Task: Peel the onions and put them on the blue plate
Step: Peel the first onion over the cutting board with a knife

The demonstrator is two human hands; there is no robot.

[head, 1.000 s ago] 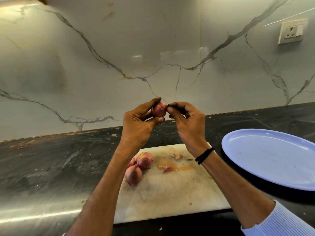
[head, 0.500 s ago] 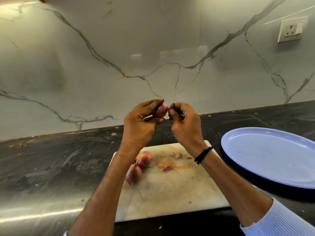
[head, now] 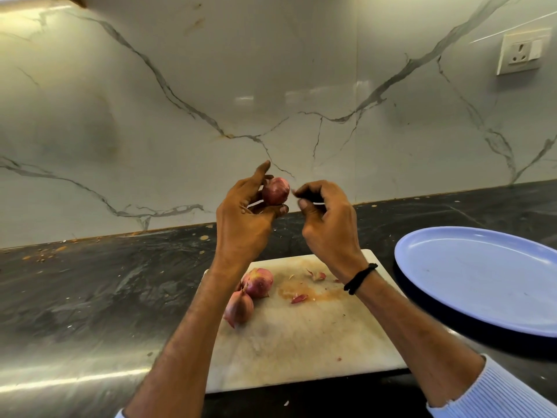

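My left hand (head: 244, 218) holds a small red onion (head: 275, 191) up in front of the wall, thumb under it and fingers behind it. Just to its right is my right hand (head: 327, 218), fingers curled, fingertips a little apart from the onion; whether they pinch a bit of skin I cannot tell. Two more unpeeled onions (head: 257, 282) (head: 239, 307) lie on the left part of the white cutting board (head: 301, 342). The blue plate (head: 482, 279) sits to the right of the board with nothing on it.
Bits of onion skin (head: 300, 298) and an orange stain lie on the board. The board and plate rest on a dark stone counter (head: 105, 297) backed by a marble wall. A wall socket (head: 520, 54) is at the upper right.
My right hand has pulled away from the onion to the right, leaving a gap. My left index finger has lifted off the onion and points up.
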